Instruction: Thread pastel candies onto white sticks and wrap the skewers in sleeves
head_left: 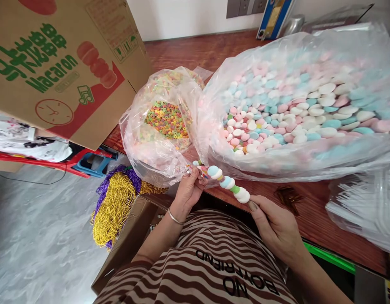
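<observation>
Between my hands is a candy skewer (227, 182) strung with white, pale blue and green pieces. My left hand (191, 188), a bangle on its wrist, is closed round its upper left end, where a colourful wrapper-like bit shows. At the lower right end, by a white piece, the thumb and fingers of my right hand (275, 226) pinch it. Just beyond lie a clear bag of small colourful rings (168, 120) and a larger clear bag of pink, white and blue candy discs (296, 114).
A cardboard box (65, 63) printed "Macaron" stands at the left. Gold and purple bead strings (115, 207) hang beside an open carton (131, 228) below. White sticks in a plastic bag (356, 202) lie at the right of the wooden table (182, 50).
</observation>
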The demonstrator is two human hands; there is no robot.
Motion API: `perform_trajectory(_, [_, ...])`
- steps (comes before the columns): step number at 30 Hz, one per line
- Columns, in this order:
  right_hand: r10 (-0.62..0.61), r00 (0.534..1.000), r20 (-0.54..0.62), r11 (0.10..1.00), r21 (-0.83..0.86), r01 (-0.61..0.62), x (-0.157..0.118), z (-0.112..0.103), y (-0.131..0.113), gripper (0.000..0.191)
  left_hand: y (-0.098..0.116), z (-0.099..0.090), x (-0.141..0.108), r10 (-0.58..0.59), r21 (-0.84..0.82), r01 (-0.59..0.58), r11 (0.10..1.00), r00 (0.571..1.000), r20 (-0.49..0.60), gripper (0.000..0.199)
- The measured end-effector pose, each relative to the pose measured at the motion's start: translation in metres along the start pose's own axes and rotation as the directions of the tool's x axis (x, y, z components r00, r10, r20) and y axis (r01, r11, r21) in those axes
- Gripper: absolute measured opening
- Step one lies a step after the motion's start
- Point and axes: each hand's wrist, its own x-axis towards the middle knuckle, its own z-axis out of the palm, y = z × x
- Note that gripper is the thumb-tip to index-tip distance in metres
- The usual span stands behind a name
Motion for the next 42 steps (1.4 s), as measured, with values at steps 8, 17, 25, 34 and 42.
perform_trajectory(8, [-0.078,0.997,0.009,0.988,-0.129,0.079,-0.007,-0.003,0.009,0.022,0.002,0.004,-0.002,-0.008,0.026,0.007,1.000,1.000,0.023,0.053])
perform_trajectory(17, [-0.318,0.948,0.019,0.782,-0.560,0.273,-0.013,-0.017,0.013,0.034,0.005,0.006,-0.003,0.095,0.169,-0.094,0.981,0.995,0.003,0.053])
perform_trajectory(25, [-0.359,0.929,0.093,0.743,-0.573,0.345,-0.023,-0.027,0.018,0.051,0.005,0.010,-0.005,0.162,0.289,-0.150,0.946,0.987,-0.017,0.049])
perform_trajectory(34, [-0.288,0.958,-0.002,0.881,-0.392,0.264,-0.016,-0.027,0.011,0.032,0.003,0.008,-0.005,0.282,0.331,-0.258,0.908,0.959,-0.028,0.045])
perform_trajectory(42, [0.190,0.980,0.055,0.975,0.107,-0.195,-0.008,-0.021,0.014,0.021,0.006,0.009,-0.007,0.198,0.270,-0.183,0.945,0.980,-0.027,0.049])
